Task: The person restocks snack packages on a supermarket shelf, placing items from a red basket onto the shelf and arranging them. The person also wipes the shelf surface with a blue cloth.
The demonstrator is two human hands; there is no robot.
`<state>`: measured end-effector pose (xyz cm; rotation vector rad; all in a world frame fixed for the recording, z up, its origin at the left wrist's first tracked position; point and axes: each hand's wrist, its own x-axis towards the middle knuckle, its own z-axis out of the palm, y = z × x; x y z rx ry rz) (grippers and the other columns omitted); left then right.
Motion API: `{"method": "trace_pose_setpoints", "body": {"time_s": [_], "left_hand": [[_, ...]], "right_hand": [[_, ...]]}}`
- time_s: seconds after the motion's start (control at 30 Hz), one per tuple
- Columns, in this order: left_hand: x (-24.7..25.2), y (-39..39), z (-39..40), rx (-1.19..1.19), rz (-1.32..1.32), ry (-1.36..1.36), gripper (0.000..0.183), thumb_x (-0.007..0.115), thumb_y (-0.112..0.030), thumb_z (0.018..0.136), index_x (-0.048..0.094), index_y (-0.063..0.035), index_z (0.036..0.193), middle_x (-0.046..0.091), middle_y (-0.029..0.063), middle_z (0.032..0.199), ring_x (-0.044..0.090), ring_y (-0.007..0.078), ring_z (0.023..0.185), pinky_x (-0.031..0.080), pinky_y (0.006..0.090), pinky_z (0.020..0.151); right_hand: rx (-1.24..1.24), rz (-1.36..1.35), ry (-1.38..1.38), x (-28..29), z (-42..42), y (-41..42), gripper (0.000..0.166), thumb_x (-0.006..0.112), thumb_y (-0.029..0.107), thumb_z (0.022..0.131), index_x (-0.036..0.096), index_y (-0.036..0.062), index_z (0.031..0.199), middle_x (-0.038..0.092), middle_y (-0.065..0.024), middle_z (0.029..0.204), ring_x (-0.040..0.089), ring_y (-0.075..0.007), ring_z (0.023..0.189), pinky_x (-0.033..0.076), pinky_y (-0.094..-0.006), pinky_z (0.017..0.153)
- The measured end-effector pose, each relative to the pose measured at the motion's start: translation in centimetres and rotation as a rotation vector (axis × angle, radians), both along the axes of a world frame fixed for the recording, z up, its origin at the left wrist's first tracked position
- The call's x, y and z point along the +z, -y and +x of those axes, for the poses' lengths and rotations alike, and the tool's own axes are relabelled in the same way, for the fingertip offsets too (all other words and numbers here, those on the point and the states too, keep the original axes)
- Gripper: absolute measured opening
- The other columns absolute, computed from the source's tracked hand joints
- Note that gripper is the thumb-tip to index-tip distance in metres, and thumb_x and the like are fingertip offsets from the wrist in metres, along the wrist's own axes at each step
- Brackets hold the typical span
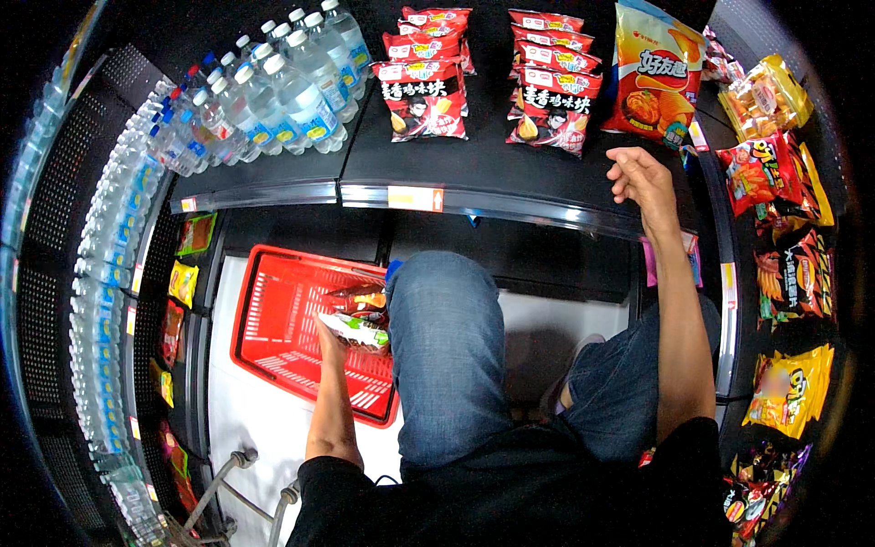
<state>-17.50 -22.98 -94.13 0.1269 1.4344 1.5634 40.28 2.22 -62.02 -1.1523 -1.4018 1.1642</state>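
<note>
My left hand (329, 336) is inside a red plastic shopping basket (256, 301), touching a white and green snack packet (359, 331); my knee partly hides the packets, and whether the fingers grip one is unclear. Beside it lies a dark red snack packet (357, 299). My right hand (639, 176) hovers over the black shelf's front, fingers loosely curled, holding nothing that I can see. Just beyond it stands a large orange and blue bag of chips (656, 75). Farther left on that shelf are two rows of red snack bags (425, 99) (555, 106).
Clear plastic water bottles (304, 99) crowd the shelf's left end and curve down the left side. Yellow and red snack bags (789, 390) fill the right shelf. A shelf rail (506, 205) crosses ahead of my knees. Metal legs (222, 478) stand at lower left.
</note>
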Motion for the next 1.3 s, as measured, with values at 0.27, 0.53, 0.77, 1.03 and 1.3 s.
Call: {"method": "trace_pose_setpoints", "body": {"time_s": [0.27,0.53,0.77,1.03,1.3], "left_hand": [[-4.6,3.0,-9.8,-0.109,-0.022,-0.113,0.089,0.025,-0.074,0.095,0.043,-0.0003,0.142,0.051,0.0145,0.141,0.052,0.0314,0.124,0.043,0.045,0.104],[9.6,-4.8,-7.1,0.331,-0.054,-0.81,0.065,0.048,-0.051,0.1,0.051,0.0041,0.135,0.056,0.0225,0.134,0.055,0.0301,0.122,0.041,0.0417,0.104],[33.3,-18.4,11.8,-0.206,0.528,-0.939,0.037,0.046,-0.027,0.105,0.053,-0.0013,0.131,0.061,0.0161,0.128,0.059,0.025,0.118,0.047,0.0361,0.097],[34.4,-28.8,32.1,-1.02,0.659,-0.808,0.059,0.062,-0.021,0.096,0.038,-0.0008,0.146,0.048,0.0217,0.142,0.05,0.0283,0.129,0.045,0.0354,0.101],[29.3,-42.0,35.2,-0.682,0.476,-1.02,0.088,0.073,-0.032,0.085,0.027,0.0099,0.147,0.044,0.0309,0.143,0.047,0.035,0.132,0.039,0.0391,0.108]], "right_hand": [[-0.058,0.02,-0.132,-0.9,-2.1,-0.8,0.026,0.059,0.026,0.099,0.067,0.0034,0.11,0.067,-0.0038,0.084,0.061,-0.0069,0.064,0.052,-0.021,0.054],[-0.4,0.128,-0.35,1.0,-4.1,-3.2,0.025,0.058,0.019,0.098,0.063,0.0037,0.117,0.066,-0.0056,0.098,0.062,-0.0111,0.082,0.054,-0.0243,0.063],[-0.755,0.303,-0.36,2.3,-1.9,-9.2,0.032,0.062,0.014,0.091,0.06,-0.0008,0.12,0.065,-0.0116,0.114,0.062,-0.0212,0.103,0.049,-0.0337,0.092],[-0.737,0.249,-0.239,-0.3,0.4,-11.9,0.069,0.073,0.037,0.084,0.049,-0.0062,0.133,0.061,-0.0161,0.121,0.056,-0.025,0.115,0.042,-0.0346,0.1],[-0.524,0.233,-0.257,-1.1,-2.1,-14.0,0.086,0.072,0.048,0.084,0.039,-0.0043,0.145,0.045,-0.0226,0.144,0.041,-0.0288,0.137,0.032,-0.0371,0.112]]}}
